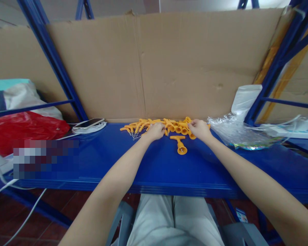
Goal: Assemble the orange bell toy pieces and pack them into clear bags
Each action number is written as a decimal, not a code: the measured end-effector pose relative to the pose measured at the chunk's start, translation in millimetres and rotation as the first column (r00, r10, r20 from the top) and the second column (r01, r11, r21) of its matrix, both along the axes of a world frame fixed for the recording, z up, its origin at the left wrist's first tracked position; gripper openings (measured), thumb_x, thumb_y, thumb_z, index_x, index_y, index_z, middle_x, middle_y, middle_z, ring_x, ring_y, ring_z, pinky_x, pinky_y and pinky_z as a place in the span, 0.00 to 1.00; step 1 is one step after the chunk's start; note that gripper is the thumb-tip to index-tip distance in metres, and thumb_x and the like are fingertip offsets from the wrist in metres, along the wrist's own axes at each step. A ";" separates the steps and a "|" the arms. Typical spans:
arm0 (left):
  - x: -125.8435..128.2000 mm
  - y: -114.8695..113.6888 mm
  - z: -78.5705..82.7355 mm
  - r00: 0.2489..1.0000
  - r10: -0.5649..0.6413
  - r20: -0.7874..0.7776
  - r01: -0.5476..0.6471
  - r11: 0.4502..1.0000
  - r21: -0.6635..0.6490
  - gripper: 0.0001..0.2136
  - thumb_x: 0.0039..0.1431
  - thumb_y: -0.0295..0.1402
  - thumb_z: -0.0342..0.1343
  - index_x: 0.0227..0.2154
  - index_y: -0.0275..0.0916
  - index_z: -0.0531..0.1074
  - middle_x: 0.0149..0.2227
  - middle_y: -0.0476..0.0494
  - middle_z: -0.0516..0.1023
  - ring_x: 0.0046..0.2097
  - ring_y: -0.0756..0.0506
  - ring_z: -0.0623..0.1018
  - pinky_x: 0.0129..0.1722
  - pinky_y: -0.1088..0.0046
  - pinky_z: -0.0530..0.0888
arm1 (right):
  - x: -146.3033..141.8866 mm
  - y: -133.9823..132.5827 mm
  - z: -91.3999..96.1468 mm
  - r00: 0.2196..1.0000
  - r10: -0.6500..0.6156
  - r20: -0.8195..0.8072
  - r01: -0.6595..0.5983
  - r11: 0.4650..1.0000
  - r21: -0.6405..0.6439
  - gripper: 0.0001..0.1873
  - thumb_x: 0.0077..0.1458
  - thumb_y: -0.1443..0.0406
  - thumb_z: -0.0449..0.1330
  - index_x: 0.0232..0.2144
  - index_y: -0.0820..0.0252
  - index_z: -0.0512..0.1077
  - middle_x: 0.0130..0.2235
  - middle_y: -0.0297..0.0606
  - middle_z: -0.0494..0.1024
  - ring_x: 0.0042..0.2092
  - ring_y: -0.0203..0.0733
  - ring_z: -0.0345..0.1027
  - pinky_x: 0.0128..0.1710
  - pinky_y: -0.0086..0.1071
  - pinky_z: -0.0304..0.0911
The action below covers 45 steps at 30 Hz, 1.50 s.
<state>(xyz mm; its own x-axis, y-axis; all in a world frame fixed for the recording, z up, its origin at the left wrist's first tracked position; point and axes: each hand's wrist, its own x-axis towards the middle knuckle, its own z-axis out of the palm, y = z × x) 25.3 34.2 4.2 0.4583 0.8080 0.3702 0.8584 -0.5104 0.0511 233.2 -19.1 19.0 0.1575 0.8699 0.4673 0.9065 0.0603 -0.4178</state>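
Along the back of the blue shelf lies a row of yellow plastic pieces (pixel 138 125). Those at the left have thin handle-like arms and short metal chains (pixel 135 136); those at the right have bell-shaped cups (pixel 178 130). My left hand (pixel 157 131) is closed over the middle of the row, and its fingers hide what they hold. At the right end, my right hand (pixel 199 128) has its fingertips closed on a yellow bell-shaped piece (pixel 192 136). Nearer to me, between my hands, a single T-handled yellow bell-shaped piece (pixel 181 147) lies with its cup towards me.
Cardboard (pixel 182 65) stands behind the blue shelf (pixel 154 167). To the right is crumpled clear plastic wrap (pixel 236 131). A phone (pixel 88 123) rests on a coiled white cable (pixel 94 129) at left, beside a red plastic bag (pixel 28 130). Blue uprights frame both sides.
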 end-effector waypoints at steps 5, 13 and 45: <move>-1.4 -5.4 5.7 0.976 0.213 0.038 -0.214 0.976 0.043 0.13 0.54 0.26 0.46 0.37 0.36 0.74 0.45 0.35 0.75 0.51 0.37 0.70 0.47 0.56 0.66 | 15.4 6.8 -1.2 0.998 -0.049 -0.038 0.051 0.998 0.041 0.11 0.54 0.65 0.51 0.30 0.62 0.73 0.32 0.44 0.79 0.34 0.42 0.73 0.30 0.28 0.59; 3.1 -3.5 -7.6 0.984 0.173 0.053 -0.174 0.984 0.027 0.10 0.56 0.36 0.49 0.32 0.38 0.74 0.47 0.35 0.72 0.54 0.35 0.66 0.51 0.51 0.63 | 16.8 9.4 -8.1 0.998 -0.057 0.025 0.056 0.998 0.026 0.11 0.53 0.66 0.52 0.29 0.62 0.74 0.31 0.43 0.79 0.37 0.43 0.73 0.34 0.28 0.61; 42.1 73.9 47.5 0.879 0.353 0.321 -0.293 0.930 -0.223 0.13 0.60 0.33 0.49 0.42 0.32 0.74 0.49 0.30 0.74 0.52 0.40 0.73 0.49 0.66 0.67 | 21.9 10.2 -4.8 0.993 -0.058 0.105 0.073 0.986 -0.150 0.14 0.56 0.62 0.51 0.35 0.63 0.74 0.34 0.48 0.79 0.41 0.48 0.73 0.37 0.32 0.62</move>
